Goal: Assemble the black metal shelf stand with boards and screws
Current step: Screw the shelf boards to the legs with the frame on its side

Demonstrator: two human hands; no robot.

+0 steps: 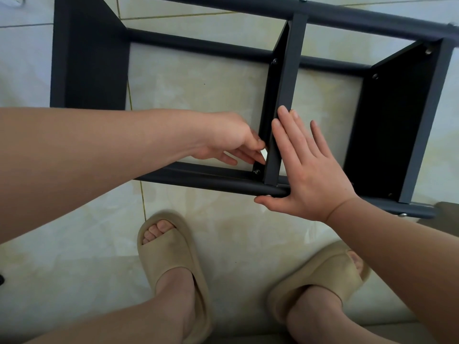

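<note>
Cream tile floor (223,232). Slippers (169,256) at 6 o'clock. Right hand (310,175) flat, fingers straight, on middle board (285,95), thumb under near tube (198,178). Left hand (228,137) at board's 9 o'clock, fingers curled above screw (257,171); hold unclear. Stand (347,14) on side, centre to 12 o'clock.

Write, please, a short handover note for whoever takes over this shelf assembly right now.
Left hand: fingers curled at the middle board's near corner, just above a fitted screw; whether it pinches anything is unclear.
Right hand: open, flat against the middle board and the near tube.
The stand lies on its side on the tiled floor.
Done: three boards sit between the tubes, several screws in.
Left: tighten that corner screw, probably, then check the rest.
</note>
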